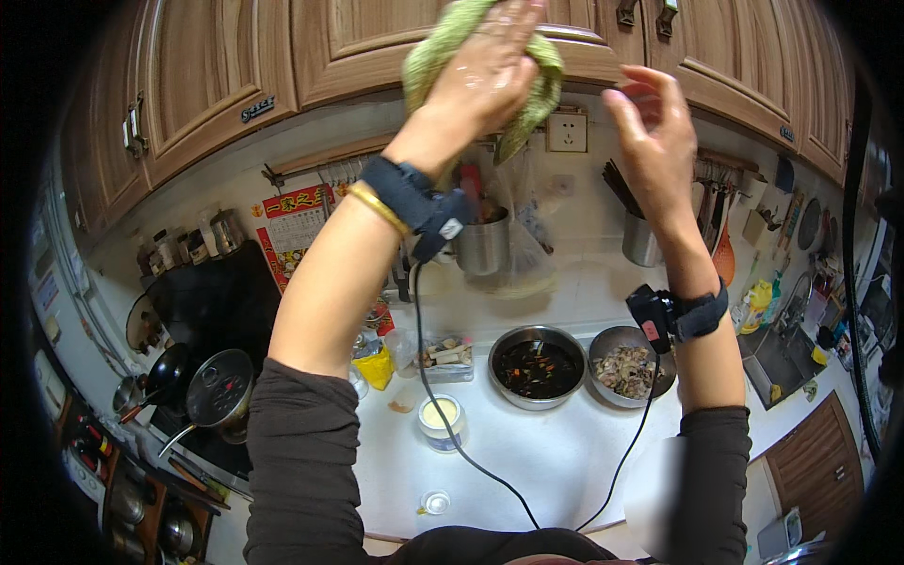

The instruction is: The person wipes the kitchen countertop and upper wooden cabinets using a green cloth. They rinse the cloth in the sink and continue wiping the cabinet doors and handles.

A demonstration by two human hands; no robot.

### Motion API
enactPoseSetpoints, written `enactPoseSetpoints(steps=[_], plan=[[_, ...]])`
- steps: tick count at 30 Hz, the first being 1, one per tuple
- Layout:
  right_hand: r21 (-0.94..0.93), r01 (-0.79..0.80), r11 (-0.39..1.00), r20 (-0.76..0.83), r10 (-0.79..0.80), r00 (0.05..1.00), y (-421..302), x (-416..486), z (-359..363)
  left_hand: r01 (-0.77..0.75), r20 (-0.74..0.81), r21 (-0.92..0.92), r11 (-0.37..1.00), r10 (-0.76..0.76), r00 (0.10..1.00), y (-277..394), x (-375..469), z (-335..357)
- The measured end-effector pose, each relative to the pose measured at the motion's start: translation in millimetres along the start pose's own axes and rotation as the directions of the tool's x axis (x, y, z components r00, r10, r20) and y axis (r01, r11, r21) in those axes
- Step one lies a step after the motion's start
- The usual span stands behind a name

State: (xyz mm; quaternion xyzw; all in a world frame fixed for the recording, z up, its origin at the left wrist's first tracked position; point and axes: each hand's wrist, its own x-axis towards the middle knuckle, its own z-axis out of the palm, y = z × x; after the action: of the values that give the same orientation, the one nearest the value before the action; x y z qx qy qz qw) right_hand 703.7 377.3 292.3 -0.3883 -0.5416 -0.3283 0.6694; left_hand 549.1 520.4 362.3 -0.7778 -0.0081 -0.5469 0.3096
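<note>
High up before the wooden cabinets, my left hand (pixel 487 78) holds a green towel (pixel 537 116) whose folds show on both sides of it. The back of this hand looks wet, and the towel's upper part is cut off by the picture's edge. My right hand (pixel 653 127) is raised apart from the towel, empty, its fingers loosely bent and spread. Below on the white counter (pixel 537 480) stand a steel bowl of dark liquid (pixel 538 367) with reddish bits and a metal bowl of chopped, meat-like pieces (pixel 625 371).
An open white tub of pale contents (pixel 441 417) and a small clear cup (pixel 434 503) stand on the counter. Pans (pixel 220 388) are at the left, a sink (pixel 784 360) at the right. Black cables (pixel 487 473) run from both wrist straps. A steel utensil holder (pixel 639 240) hangs on the wall.
</note>
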Motion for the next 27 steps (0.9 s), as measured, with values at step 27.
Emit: enactPoseSetpoints(steps=[27], plan=[[-0.005,0.067,0.998,-0.126,-0.067,0.99,55,-35,-85,0.046,-0.299,0.422,0.905,0.091,0.95,42,39,51]])
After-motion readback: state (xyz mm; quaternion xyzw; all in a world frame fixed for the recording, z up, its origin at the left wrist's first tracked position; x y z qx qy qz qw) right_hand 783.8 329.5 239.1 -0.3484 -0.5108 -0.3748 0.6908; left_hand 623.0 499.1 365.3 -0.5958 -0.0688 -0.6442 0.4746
